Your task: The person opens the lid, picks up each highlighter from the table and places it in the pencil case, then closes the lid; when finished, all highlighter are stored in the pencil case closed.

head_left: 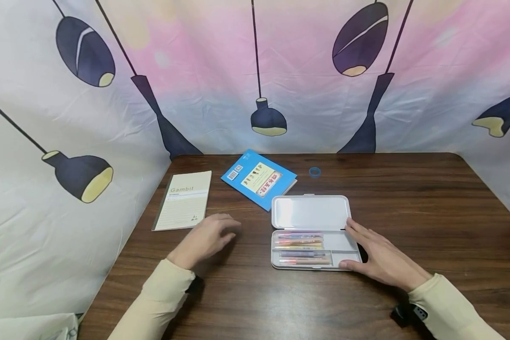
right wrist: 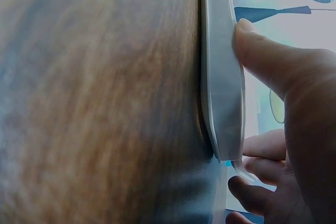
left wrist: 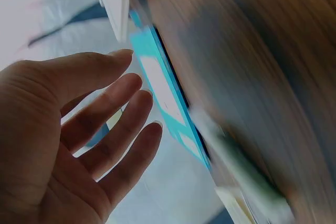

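A white pencil case [head_left: 311,212] lies on the table with its lid folded back. Several pens [head_left: 301,243] in pink, purple, orange and yellow tones fill the left part of its two rows; the right-hand compartments hold none. My right hand [head_left: 382,259] grips the case's right end, thumb at the front edge and fingers near the hinge. In the right wrist view the thumb presses the grey-white side of the case [right wrist: 223,72]. My left hand [head_left: 208,238] hovers loosely, fingers relaxed, near the cream notebook's lower corner. It holds nothing in the left wrist view.
A cream "Gambit" notebook [head_left: 184,203] lies at the table's left. Behind the case, a blue book [head_left: 238,174] lies at an angle. A small blue ring [head_left: 310,173] sits farther back. Patterned cloth [head_left: 221,118] hangs along the back edge of the wooden table [head_left: 429,212].
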{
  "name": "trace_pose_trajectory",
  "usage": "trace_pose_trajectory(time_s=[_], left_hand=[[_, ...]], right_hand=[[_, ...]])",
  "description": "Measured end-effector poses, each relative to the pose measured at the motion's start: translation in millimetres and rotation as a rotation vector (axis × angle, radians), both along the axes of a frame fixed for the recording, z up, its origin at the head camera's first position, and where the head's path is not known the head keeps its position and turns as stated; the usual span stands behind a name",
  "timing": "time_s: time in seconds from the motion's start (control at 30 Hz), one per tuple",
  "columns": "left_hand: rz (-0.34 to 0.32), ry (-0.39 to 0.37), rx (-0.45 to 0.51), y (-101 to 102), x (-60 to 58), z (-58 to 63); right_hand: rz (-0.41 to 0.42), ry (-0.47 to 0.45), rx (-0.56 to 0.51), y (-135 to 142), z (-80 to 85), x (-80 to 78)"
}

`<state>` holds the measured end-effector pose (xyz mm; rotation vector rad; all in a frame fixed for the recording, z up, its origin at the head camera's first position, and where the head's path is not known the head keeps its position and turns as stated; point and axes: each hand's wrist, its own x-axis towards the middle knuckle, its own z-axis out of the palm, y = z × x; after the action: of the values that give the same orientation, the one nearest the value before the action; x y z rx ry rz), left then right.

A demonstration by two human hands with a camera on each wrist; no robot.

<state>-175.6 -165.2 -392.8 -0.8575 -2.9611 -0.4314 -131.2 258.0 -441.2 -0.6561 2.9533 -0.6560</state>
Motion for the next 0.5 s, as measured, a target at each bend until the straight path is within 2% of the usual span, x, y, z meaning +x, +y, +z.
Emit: trace_pose_trajectory(time_s=[0.2,0.5], left_hand=[[0.074,0.042,0.03,-35,0.9,-4.2],[0.164,-0.028,0.05,-54,4.6,-17.4]], right_hand=[[-0.002,-0.008,-0.004,0,2.9,0.1],[-0.005,-0.019,-0.01,0,1.3,1.2]])
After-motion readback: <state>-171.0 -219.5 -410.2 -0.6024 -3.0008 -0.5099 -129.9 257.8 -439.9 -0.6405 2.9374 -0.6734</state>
